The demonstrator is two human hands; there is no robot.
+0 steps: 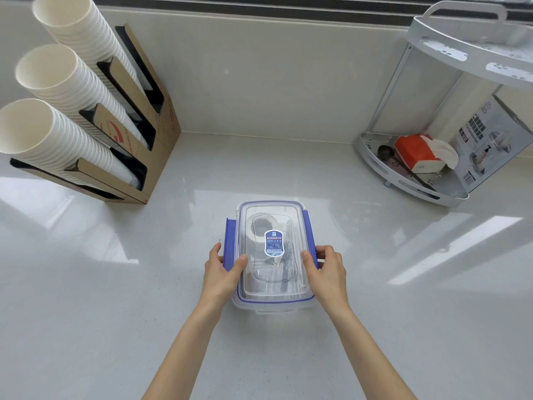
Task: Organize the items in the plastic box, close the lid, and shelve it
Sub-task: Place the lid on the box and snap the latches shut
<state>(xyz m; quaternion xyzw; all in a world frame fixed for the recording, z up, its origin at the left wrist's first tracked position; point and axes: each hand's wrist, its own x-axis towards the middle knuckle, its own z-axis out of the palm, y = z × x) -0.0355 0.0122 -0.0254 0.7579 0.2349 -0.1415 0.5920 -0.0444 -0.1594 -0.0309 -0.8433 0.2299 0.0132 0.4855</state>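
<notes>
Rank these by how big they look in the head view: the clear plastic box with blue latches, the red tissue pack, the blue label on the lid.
1. Clear plastic box with blue latches
2. Red tissue pack, though it sits farther from the camera
3. Blue label on the lid

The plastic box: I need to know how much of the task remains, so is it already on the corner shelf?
No, the plastic box sits on the countertop between both hands, apart from the corner shelf.

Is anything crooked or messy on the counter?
Nothing is spilled or broken. One small thing: the left blue latch on the plastic box sticks out sideways, not snapped down, while both hands, left hand and right hand, hold the lid.
</notes>
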